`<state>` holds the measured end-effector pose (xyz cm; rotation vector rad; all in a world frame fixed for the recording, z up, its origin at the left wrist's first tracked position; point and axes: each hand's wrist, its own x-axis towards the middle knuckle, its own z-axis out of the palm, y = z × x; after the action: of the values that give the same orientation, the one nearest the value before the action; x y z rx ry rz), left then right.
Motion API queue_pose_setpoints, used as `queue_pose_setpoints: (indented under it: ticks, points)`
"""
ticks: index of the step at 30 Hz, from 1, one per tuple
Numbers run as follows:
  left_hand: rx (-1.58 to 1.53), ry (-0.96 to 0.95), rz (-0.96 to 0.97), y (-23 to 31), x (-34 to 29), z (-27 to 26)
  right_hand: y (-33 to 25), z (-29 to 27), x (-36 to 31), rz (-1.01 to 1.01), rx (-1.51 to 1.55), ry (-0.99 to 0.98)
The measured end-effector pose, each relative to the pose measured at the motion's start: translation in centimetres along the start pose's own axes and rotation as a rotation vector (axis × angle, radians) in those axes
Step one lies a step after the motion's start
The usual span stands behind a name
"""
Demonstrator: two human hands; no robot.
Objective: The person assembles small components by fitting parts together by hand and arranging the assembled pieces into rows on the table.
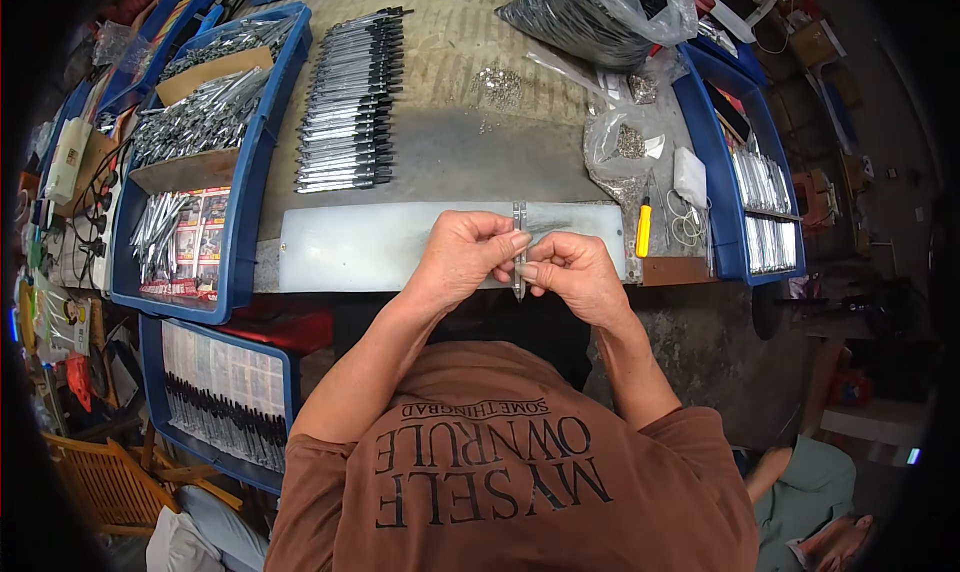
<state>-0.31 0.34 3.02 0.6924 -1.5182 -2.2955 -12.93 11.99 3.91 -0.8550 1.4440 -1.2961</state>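
Both my hands meet over the white board (350, 247) at the table's near edge. Between them stands a slim silver pen (519, 217), its pointed end toward me. My left hand (462, 257) pinches it from the left with thumb and fingers. From the other side my right hand (578, 277) has thumb and forefinger closed on its lower part. The fingertips cover the pen's middle. Beyond the board, a long row of silver pens with black parts (350, 107) lies side by side on the table.
At left, a blue tray (240, 212) holds many loose metal pen parts (200, 112). A yellow-handled screwdriver (643, 230), a bag of small metal parts (628, 144) and a large bag of dark parts (590, 17) lie right of centre. Another blue tray (735, 257) stands far right.
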Motion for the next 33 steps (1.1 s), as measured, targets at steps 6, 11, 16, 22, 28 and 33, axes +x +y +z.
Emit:
queue_pose_setpoints:
  ticks: [6,11,16,22,28,33]
  points:
    - [-0.016,0.015,0.007,0.2,0.0,0.2,-0.3,0.1,0.1,0.001,0.018,0.001]
    - [-0.023,0.015,0.020,-0.3,0.4,0.0,-0.4,0.2,0.2,0.014,0.018,0.002]
    - [-0.018,0.000,0.025,0.1,0.4,-0.1,-0.1,0.2,0.1,-0.014,0.007,-0.002]
    - [0.048,-0.072,0.076,0.2,-0.2,-0.7,-0.8,-1.5,0.6,-0.105,-0.151,0.053]
    - [0.403,-0.143,0.113,0.4,-1.3,-0.3,-2.5,-2.0,1.0,-0.278,-0.435,-0.111]
    - [0.610,-0.238,0.254,1.0,-1.9,-0.6,-2.6,-1.7,1.2,-0.364,-0.518,-0.218]
